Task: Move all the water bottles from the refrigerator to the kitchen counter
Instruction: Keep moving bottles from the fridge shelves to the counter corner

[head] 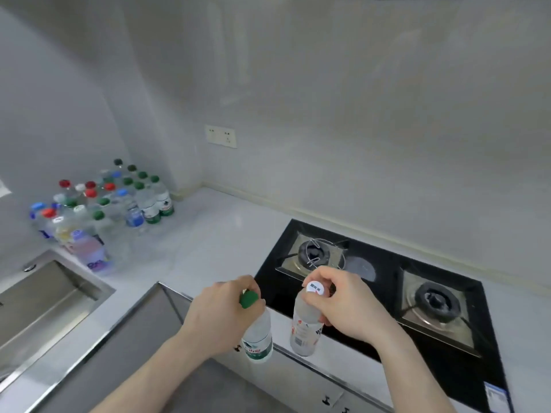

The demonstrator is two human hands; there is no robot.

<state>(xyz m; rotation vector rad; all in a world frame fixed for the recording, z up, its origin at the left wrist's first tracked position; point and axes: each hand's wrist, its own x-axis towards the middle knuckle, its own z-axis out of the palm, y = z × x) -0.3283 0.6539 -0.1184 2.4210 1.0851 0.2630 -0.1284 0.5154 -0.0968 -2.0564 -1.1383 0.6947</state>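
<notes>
My left hand (220, 317) grips a green-capped water bottle (258, 338) by its neck, holding it upright just off the counter's front edge. My right hand (346, 308) grips a white-capped water bottle (305, 326) near its top, over the front edge beside the stove. Several water bottles (104, 210) with red, green, blue and white caps stand crowded in the far left corner of the grey kitchen counter (214, 234). The refrigerator is out of view.
A black two-burner gas stove (384, 281) is set into the counter on the right. A steel sink (44, 296) lies at the left. A wall socket (221, 136) sits above the counter's back edge. Bare counter lies between the bottle cluster and the stove.
</notes>
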